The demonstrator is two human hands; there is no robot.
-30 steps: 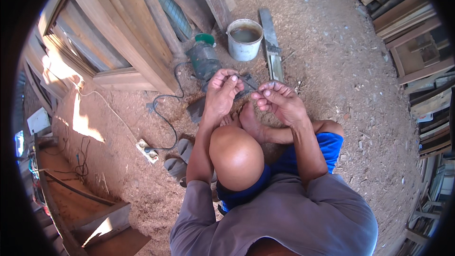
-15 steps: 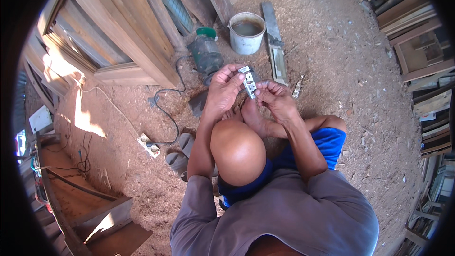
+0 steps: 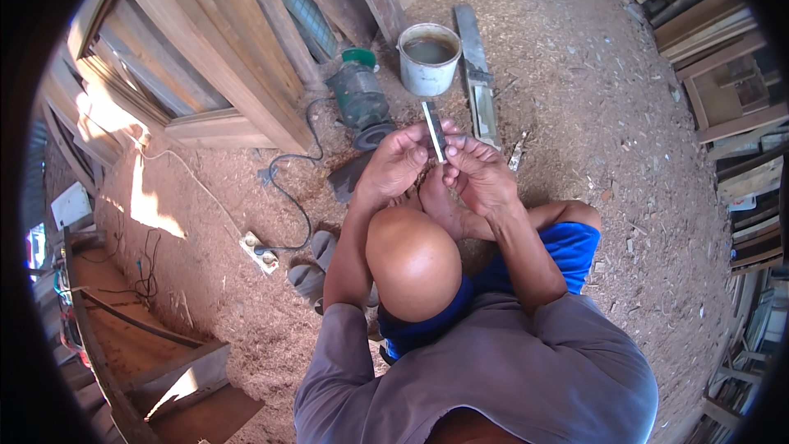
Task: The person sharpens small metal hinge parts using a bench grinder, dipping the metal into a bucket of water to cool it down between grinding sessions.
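Observation:
Between my two hands, above my bare foot, is a small flat metal plate (image 3: 434, 133), turned nearly edge-on, so a narrow bright strip and a dark side show. My left hand (image 3: 393, 166) is closed on its left side with thumb and fingers. My right hand (image 3: 483, 177) pinches its lower right end. Some fingertips are hidden behind the plate. Just beyond my left hand, a dusty green electric grinder (image 3: 362, 99) lies on the ground, its round wheel beside my fingers.
A white bucket (image 3: 428, 80) of murky water stands ahead, next to a long board (image 3: 471, 41) with a pale block on it. A black cord runs from the grinder to a power strip (image 3: 259, 252). Wooden frames (image 3: 214, 41) lean at left; stacked wood (image 3: 731, 107) lines the right.
The plate has been turned from its pale, slotted face to nearly edge-on. My fingers have shifted slightly around it; my arms stay in about the same place.

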